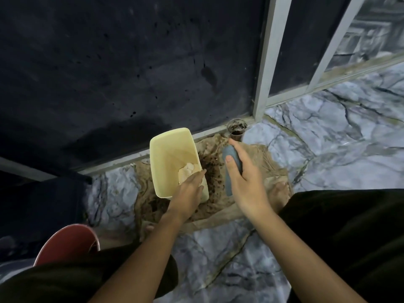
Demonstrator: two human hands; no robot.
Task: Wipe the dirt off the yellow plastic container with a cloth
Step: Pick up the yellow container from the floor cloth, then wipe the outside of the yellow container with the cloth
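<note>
From my remote seat, my left hand (pixel 190 189) lay with straight fingers pressing a pale cloth (pixel 188 170) into the near end of the yellow plastic container (pixel 170 154), which sat on a soiled brown sheet (pixel 258 171) spread over the marble-patterned floor (pixel 328 149). My right hand (pixel 247 184) was curled round a grey-blue object (pixel 231 162), held upright just beside the container; I could not tell what that object was. The risk I saw was the container skating or tipping under the wipe, since neither hand gripped its wall and the push came from one side only. Loose dark dirt (pixel 212 169) lay scattered on the sheet right against the container's right flank, so a dragged cloth could pick it up and smear it back in. A small cup of dark soil (pixel 237 127) stood near the window frame (pixel 266 62), within reach of a careless elbow. A red bucket (pixel 70 243) waited by my left knee, well apart.
</note>
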